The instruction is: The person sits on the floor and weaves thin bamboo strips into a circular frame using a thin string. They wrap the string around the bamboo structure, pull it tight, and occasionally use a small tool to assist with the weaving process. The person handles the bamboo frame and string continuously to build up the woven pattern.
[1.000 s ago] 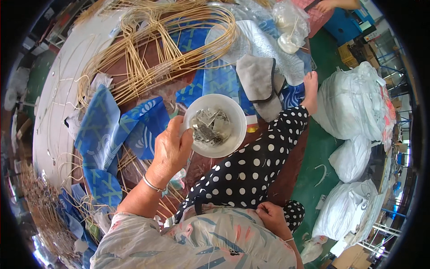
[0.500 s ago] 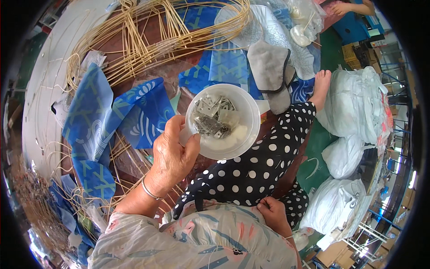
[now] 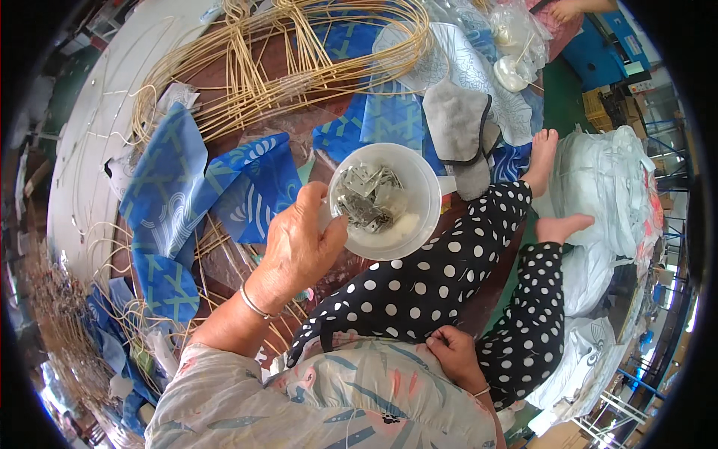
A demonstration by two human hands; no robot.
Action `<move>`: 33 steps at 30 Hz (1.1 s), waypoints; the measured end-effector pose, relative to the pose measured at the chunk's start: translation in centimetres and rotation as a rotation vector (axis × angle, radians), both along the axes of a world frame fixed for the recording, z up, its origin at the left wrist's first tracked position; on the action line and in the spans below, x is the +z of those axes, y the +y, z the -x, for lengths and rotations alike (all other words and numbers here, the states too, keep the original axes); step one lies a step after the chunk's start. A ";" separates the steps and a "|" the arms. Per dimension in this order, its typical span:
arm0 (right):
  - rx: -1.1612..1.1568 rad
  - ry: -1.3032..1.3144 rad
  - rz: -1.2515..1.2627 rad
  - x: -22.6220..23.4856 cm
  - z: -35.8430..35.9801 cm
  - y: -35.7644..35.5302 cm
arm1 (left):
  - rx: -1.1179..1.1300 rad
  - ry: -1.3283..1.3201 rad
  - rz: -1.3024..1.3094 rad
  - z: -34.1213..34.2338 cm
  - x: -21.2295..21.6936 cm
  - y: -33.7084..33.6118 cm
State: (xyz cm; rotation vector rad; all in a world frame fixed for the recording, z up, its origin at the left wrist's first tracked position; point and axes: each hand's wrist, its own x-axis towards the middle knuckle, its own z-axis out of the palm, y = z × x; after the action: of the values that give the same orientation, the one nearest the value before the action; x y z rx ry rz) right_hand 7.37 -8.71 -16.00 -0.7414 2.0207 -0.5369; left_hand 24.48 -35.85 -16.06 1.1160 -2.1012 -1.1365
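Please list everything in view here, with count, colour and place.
Tub: 1, translucent white, centre
Small metal pieces: many, silver-grey, inside tub
Bent canes: many, tan, top left
Patterned fabric: several, blue, left and upper centre
Fleecy cloth: count unclear, grey, above-right of tub
Line-patterned fabric: 1, white, upper right
Plastic bag: 1, clear, top right
Sacks: several, white, right
Crate: 1, yellow, upper right
Co-worker's arm: 1, bare, top right
Polka-dot trousers: 1, black-and-white, centre-right
Feet: 2, bare, right
Left hand: 1, bare, gripping tub
Right hand: 1, bare, curled at lap
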 end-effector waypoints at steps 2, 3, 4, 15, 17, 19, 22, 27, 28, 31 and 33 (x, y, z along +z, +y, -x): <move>0.004 -0.021 -0.030 -0.1 0.3 0.1 | 0.062 -0.067 -0.059 0.3 0.2 0.4; 0.008 -0.030 -0.044 -0.1 0.6 0.1 | 0.095 -0.099 -0.087 0.4 0.4 0.5; 0.007 -0.037 -0.028 -0.3 0.7 0.4 | 0.112 -0.128 0.151 0.5 0.5 0.3; -0.068 -0.153 0.116 -2.3 2.2 3.9 | -0.551 -0.508 0.509 4.7 1.5 2.8; -0.143 -0.231 0.127 -2.7 2.3 4.7 | -0.561 -0.607 0.408 5.7 1.9 2.6; -0.094 -0.123 0.132 -3.5 2.9 5.7 | -0.517 -0.622 0.397 5.5 2.5 2.8; -0.055 0.015 0.185 -4.3 3.4 6.9 | -0.440 -0.605 0.540 3.9 1.3 2.9; -0.034 0.079 0.229 -5.5 3.8 7.9 | -0.473 -0.867 0.778 -0.2 2.5 1.9; -0.036 0.069 0.246 -5.2 3.9 7.7 | -0.467 -0.881 0.838 -1.4 2.3 1.4; -0.067 0.054 0.246 -5.4 4.0 7.7 | -0.190 -0.581 0.633 -5.0 1.7 0.0; -0.074 0.058 0.252 -6.2 4.0 8.1 | -0.104 -0.606 0.550 -7.6 1.9 -0.7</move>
State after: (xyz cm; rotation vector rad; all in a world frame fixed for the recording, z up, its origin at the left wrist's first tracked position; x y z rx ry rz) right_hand 3.36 -0.58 -22.20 -0.8423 2.0631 -0.8324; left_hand 32.10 -36.55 -14.18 1.1673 -2.7138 -0.2033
